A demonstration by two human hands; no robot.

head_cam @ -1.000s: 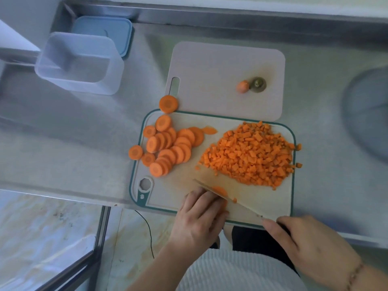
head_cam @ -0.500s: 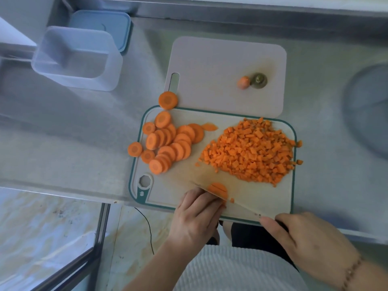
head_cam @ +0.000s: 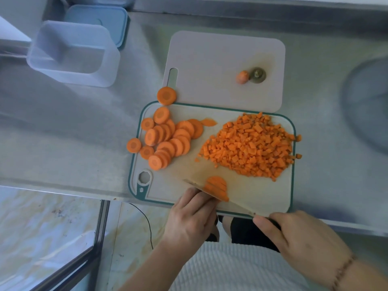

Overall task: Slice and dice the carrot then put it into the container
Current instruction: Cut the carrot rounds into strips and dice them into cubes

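On the green-rimmed cutting board [head_cam: 247,198] lie several round carrot slices [head_cam: 168,139] at the left and a heap of diced carrot [head_cam: 252,148] at the right. Near the board's front edge a carrot slice cut into strips [head_cam: 217,185] lies against the knife blade [head_cam: 233,201]. My right hand [head_cam: 302,242] grips the knife handle. My left hand [head_cam: 191,217] has curled fingers holding the strips from the near side of the blade. The clear container [head_cam: 73,53] stands empty at the far left.
A second pale board [head_cam: 220,59] behind carries a carrot tip and the stem end [head_cam: 257,74]. One slice [head_cam: 167,95] and another [head_cam: 134,145] lie off the board. A blue lid [head_cam: 100,19] lies behind the container. The steel counter's front edge runs just below the board.
The knife has stepped across the slice, leaving more cut strips showing beyond the blade. My left hand has drawn back slightly toward me.
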